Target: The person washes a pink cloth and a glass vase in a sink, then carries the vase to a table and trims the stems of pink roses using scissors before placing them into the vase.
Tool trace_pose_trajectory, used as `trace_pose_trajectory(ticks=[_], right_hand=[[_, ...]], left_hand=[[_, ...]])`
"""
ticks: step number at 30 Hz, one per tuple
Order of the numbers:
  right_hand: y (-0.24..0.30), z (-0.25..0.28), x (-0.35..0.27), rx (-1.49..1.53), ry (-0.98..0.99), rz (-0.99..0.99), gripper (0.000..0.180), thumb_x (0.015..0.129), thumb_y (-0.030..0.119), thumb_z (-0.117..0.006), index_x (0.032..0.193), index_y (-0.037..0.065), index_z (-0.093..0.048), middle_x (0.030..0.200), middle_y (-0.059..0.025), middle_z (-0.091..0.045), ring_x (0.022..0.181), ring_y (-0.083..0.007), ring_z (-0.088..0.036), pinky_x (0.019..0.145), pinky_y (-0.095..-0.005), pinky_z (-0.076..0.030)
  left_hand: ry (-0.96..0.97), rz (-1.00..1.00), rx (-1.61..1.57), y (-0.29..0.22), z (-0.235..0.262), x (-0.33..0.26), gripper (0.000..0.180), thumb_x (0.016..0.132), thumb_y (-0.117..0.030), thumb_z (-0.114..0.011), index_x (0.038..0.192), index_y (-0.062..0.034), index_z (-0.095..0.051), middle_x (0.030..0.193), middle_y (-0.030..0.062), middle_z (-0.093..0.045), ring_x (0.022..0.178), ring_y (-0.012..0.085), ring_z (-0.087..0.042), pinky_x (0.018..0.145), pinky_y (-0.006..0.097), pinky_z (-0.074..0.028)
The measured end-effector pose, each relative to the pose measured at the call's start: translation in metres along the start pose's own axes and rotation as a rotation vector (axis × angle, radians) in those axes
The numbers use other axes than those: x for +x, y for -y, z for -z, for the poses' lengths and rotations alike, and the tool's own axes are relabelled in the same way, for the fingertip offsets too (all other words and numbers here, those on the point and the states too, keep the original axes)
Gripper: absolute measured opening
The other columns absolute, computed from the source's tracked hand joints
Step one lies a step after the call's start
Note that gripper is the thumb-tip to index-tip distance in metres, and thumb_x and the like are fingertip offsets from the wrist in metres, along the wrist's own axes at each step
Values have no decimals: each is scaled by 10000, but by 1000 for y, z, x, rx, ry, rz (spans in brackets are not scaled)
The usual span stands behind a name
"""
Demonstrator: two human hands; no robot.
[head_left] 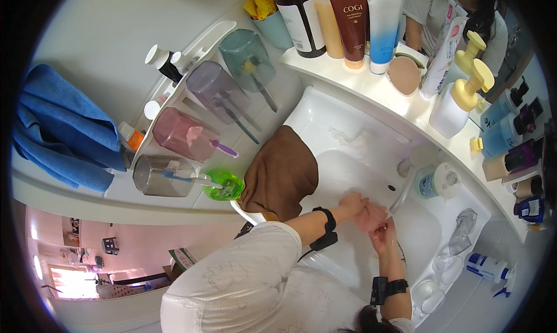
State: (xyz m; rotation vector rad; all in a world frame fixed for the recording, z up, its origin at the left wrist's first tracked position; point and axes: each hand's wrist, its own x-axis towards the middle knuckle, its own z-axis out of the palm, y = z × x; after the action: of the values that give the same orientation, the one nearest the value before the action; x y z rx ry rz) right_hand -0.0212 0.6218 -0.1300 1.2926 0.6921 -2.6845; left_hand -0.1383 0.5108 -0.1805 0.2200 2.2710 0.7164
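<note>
Over the white sink (331, 167), my left hand (353, 204) is closed on one side of a small wet pink cloth (372, 218). From the near side, my right hand (381, 238) pinches the cloth's lower edge. The cloth is bunched between both hands, beside the curved spout of the white faucet (401, 200). Black straps with small boxes circle both wrists. To the left of my hands, a brown cloth (281, 173) hangs over the sink's rim.
Tinted cups with toothbrushes hang on a wall rack (191, 72); a blue towel (64, 127) hangs left. A shelf (348, 72) holds tubes and pump bottles below a mirror. A round bottle (447, 181) stands behind the faucet; a spray bottle (487, 267) lies right.
</note>
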Motion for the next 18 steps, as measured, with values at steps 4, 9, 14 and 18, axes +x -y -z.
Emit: trace_pose_trajectory(ticks=[4, 9, 14, 18], right_hand=[[10, -2, -20, -44, -292, -180, 611, 832, 368, -478, 1303, 103, -193, 1244, -145, -315, 1228, -166, -224, 979, -441, -264], [-7, 10, -3, 180, -22, -162, 617, 834, 365, -472, 1309, 105, -177, 1270, -139, -293, 1228, -240, -218, 965, -484, -267], [-24, 16, 10, 59, 391, 117, 633, 830, 368, -475, 1315, 98, -171, 1283, -142, -285, 1227, -310, -212, 945, -514, -283], [-8, 27, -8, -66, 74, -15, 629, 831, 361, -475, 1326, 128, -164, 1329, -138, -208, 1229, -347, -202, 930, -524, -296]], left_hand=[[196, -954, -363, 8, -16, 1, 365, 749, -369, -515, 921, -57, -596, 1025, 114, -550, 889, 265, -527, 798, 347, -402], [154, -762, -11, -67, -27, -92, 237, 672, -186, -537, 873, -69, -583, 844, 131, -552, 768, 326, -538, 741, 389, -425], [38, -597, 430, -51, 10, -53, 232, 746, -218, -469, 763, -21, -591, 771, 175, -573, 744, 331, -566, 682, 423, -447], [-476, -266, -20, 8, 25, -7, 418, 775, -236, -485, 1137, -40, -412, 883, 187, -557, 846, 359, -535, 733, 436, -415]])
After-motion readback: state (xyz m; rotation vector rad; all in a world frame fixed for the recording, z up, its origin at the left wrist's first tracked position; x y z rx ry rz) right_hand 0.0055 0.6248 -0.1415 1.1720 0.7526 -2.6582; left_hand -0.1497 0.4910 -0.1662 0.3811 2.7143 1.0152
